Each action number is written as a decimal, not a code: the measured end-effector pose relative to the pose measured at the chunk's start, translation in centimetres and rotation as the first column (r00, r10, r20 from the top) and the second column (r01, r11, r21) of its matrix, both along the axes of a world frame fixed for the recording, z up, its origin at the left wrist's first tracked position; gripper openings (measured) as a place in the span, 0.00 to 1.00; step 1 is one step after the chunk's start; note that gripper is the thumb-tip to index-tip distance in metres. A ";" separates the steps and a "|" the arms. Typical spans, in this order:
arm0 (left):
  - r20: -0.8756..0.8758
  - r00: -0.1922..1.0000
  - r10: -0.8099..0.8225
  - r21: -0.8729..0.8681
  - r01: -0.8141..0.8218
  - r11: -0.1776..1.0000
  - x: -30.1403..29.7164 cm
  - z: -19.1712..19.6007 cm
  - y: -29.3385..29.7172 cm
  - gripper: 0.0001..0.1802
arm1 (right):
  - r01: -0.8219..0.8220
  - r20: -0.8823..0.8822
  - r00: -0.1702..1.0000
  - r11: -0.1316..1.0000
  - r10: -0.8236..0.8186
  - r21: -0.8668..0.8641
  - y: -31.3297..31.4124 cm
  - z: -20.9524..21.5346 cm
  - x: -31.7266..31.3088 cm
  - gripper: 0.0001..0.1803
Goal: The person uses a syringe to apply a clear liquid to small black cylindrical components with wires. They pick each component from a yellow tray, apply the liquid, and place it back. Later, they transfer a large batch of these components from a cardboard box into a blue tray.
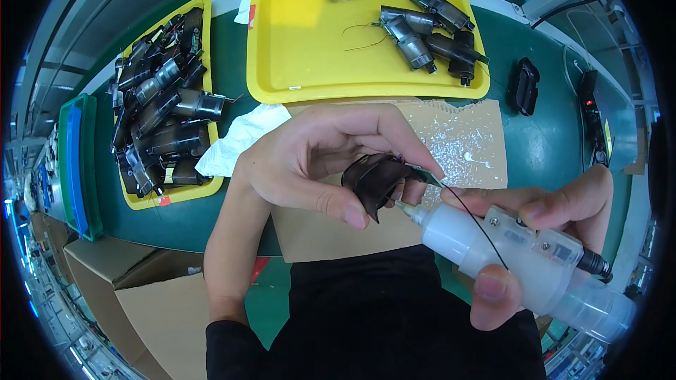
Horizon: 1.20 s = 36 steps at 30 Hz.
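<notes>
Holding: left hand (320,162) pinches a small dark plastic part (373,179) between thumb and fingers (394,134), raised above the cardboard sheet (331,232), near the middle of the view.
Right hand: right hand (542,218) is wrapped around a translucent white dispenser (507,253), thumb pressed on its body, fingers curled behind it.
Nozzle: the dispenser's tip (407,208) sits just at the lower edge of the dark part; whether it touches cannot be told.
Wire: a thin black wire (472,218) runs from the part across the dispenser's body.
Cardboard: lies on the green counter (542,141), its far right area spattered with pale dried blobs.
Far tray: a yellow tray (296,42) holds several dark cylindrical assemblies (429,32), clustered at its right side.
Left tray: a second yellow tray (201,10) is heaped with similar dark assemblies (158,112).
Between: a crumpled white cloth (236,141) lies beside the left tray, touching the cardboard's edge.
Right edge: a black oval item (524,84) rests on the counter, well apart from the hands.
</notes>
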<state>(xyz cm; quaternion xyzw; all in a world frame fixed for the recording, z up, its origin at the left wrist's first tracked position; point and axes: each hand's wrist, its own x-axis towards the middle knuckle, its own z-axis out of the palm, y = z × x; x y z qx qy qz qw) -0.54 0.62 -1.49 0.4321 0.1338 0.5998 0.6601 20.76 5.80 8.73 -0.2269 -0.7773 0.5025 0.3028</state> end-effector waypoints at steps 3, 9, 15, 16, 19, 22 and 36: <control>0.011 1.000 0.002 -0.008 -0.002 1.000 0.0 0.2 -0.2 0.32 | -0.011 0.004 1.000 1.000 0.011 -0.003 -0.1 0.2 0.0 0.28; 0.012 1.000 -0.012 0.015 0.012 1.000 -0.1 0.2 0.0 0.32 | -0.024 0.000 1.000 1.000 0.024 0.008 0.1 0.2 0.0 0.28; 0.009 0.999 -0.035 -0.020 0.035 0.999 0.0 0.2 0.2 0.32 | -0.039 -0.043 0.998 0.999 0.040 0.034 0.7 -0.2 0.1 0.28; 0.002 0.999 -0.034 -0.031 0.034 0.999 -0.3 0.4 -0.1 0.32 | -0.054 -0.072 0.996 0.998 0.057 0.042 0.8 -0.2 -0.2 0.28; -0.027 0.999 0.042 -0.010 -0.042 0.999 -0.6 0.3 -0.2 0.31 | -0.081 -0.228 0.969 0.995 0.090 0.051 0.8 -0.7 0.8 0.28; -0.129 0.980 0.149 -0.034 -0.154 0.987 -1.9 1.3 -0.1 0.30 | -0.082 -0.367 0.925 0.995 0.097 0.057 1.8 -1.9 2.0 0.28; -0.700 -0.669 0.250 0.708 -0.603 0.368 -15.9 5.9 -11.6 0.21 | 0.175 0.134 0.980 0.950 -0.144 -0.258 2.6 -11.0 0.7 0.18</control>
